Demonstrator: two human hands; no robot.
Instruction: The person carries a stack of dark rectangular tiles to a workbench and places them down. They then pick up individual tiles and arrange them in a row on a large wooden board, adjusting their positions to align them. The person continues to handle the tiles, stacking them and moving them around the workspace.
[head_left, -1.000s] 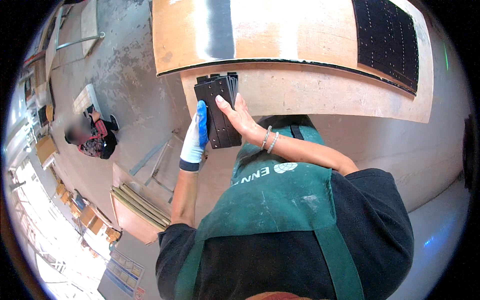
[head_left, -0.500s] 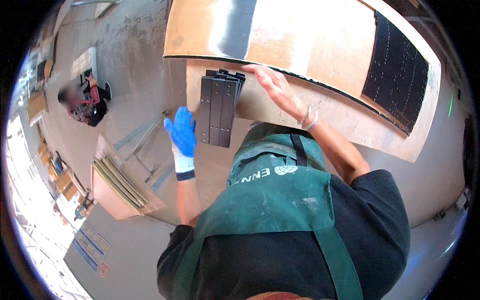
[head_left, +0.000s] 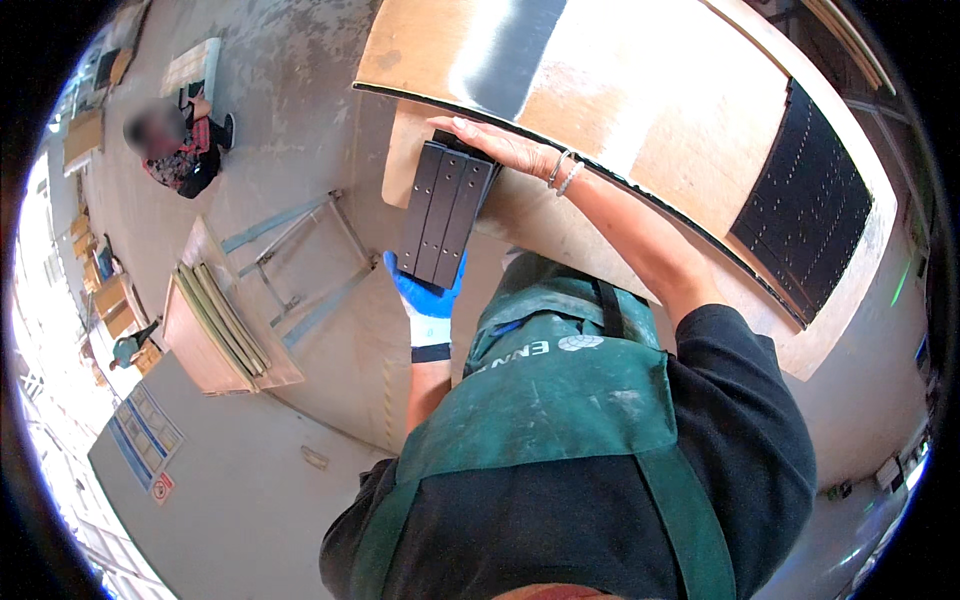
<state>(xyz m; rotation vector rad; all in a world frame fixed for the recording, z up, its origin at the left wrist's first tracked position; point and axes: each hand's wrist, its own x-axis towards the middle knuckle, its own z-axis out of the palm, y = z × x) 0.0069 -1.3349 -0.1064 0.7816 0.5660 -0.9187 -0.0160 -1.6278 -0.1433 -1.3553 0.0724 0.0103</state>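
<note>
A stack of dark flat strips with small holes juts toward me over the near edge of a pale board. My left hand, in a blue-and-white glove, cups the stack's near end from beneath. Its fingertips show on the left side and its thumb on the right; the palm is partly hidden. My bare right hand, with bracelets at the wrist, lies across the stack's far end. Its fingers are stretched out straight, pointing left, and seem to touch the strip ends.
Beyond my hands lies a large tan panel with a dark edge. More black strips lie in rows at its right. At left, a trolley-like metal frame stands by leaning boards. Another person is farther off.
My left hand has moved right, from beside the stack to under its near end. My right hand has shifted left onto the far end. The stack now slants more.
</note>
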